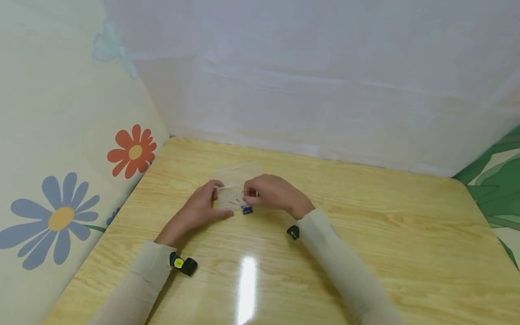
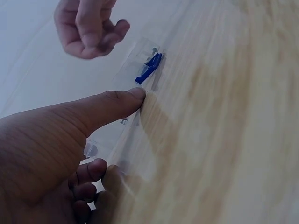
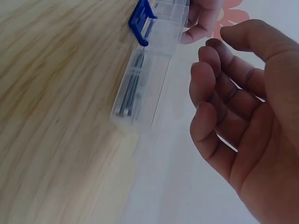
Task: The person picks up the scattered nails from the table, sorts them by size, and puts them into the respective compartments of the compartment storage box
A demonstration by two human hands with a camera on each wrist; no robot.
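Note:
A clear plastic compartment box [image 1: 224, 194] lies on the table with its transparent lid [image 1: 239, 171] raised at the back. My left hand [image 1: 199, 205] grips its left end, thumb along the front edge and fingers curled round the side. The blue latch [image 1: 247, 210] sits at the front edge. In the right wrist view, several thin metal nails or screws [image 3: 132, 88] lie in one compartment. Over the box's right part hovers my right hand [image 1: 274, 192], fingers curled and thumb near the index fingertip. Whether something small is between those fingertips cannot be made out.
The wood-patterned table [image 1: 390, 225] extends to the right and toward me. A pale sheet [image 1: 304, 90] hangs behind it. On the left stands a wall with painted flowers [image 1: 61, 219], and green painted leaves [image 1: 495, 189] are at the right.

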